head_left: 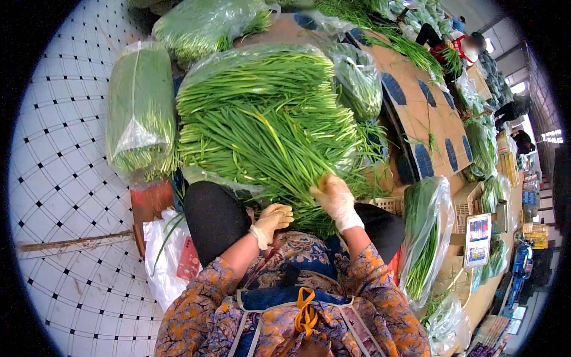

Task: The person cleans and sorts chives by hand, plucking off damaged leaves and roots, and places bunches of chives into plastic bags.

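Patterned smock (270, 327), left hand (272, 222), grip unclear, right hand (333, 199) gripping green stalks (262, 137), tiled floor (74, 184)

Red phone (188, 257) at the right edge of a white plastic bag (159, 262) — tiled floor (71, 178) past its left edge — farther right, blue-patched cardboard (410, 116) and a white-framed panel (477, 241).

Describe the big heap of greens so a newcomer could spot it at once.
Find the two dark knees; the heap of greens spreads just beyond them, by the gloved right hand. It lies uncovered across most of its top, unlike the bagged bundle to its left.
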Available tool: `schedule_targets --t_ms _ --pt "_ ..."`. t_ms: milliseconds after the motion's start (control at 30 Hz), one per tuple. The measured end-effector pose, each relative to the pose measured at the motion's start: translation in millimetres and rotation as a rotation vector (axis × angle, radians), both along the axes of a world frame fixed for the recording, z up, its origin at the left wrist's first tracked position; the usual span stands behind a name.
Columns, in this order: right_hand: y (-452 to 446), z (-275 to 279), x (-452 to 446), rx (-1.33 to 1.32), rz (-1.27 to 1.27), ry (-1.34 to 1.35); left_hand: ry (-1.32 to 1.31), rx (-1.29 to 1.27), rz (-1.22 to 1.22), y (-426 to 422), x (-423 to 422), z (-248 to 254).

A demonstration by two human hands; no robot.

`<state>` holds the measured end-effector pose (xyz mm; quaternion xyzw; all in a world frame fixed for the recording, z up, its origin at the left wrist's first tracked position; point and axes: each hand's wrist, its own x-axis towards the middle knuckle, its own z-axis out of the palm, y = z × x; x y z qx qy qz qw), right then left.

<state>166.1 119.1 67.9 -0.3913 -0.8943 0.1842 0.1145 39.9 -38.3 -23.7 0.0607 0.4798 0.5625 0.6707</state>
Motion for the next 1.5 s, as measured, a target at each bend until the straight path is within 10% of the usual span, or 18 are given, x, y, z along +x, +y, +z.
schedule_targets --t_ms 233,500,700,933,1133,1267,1367,1500 --pt "-26.7 -84.2 26.1 -0.423 -0.254 0.372 -0.162 0.039 0.113 45.6 22.4 -14.7" --pt "-16.7 12.2 -6.8 -0.213 -0.106 -0.18 -0.518 0.501 0.224 46.1 12.5 17.3" --pt "19.3 45.7 -9.9 0.174 -0.041 -0.303 -0.441 0.385 0.239 52.7 11.4 -11.1" --pt "42.2 -20.2 -17.0 -0.258 -0.116 -0.299 -0.45 0.29 0.217 52.6 8.8 -9.6" --pt "72.8 11.7 -26.4 -0.376 -0.02 -0.278 0.2 -0.155 0.05 42.2 22.6 5.3" --pt "75.2 37.0 -33.8 -0.403 -0.028 -0.274 0.68 0.301 -0.009 59.2 31.0 51.1" --pt "81.1 40.3 -40.3 -0.451 -0.016 -0.4 1.056 0.188 -0.282 94.5 21.5 17.1" --pt "104.8 33.0 -34.9 -0.423 -0.122 -0.082 0.591 0.159 -0.161 93.0 13.8 9.7"
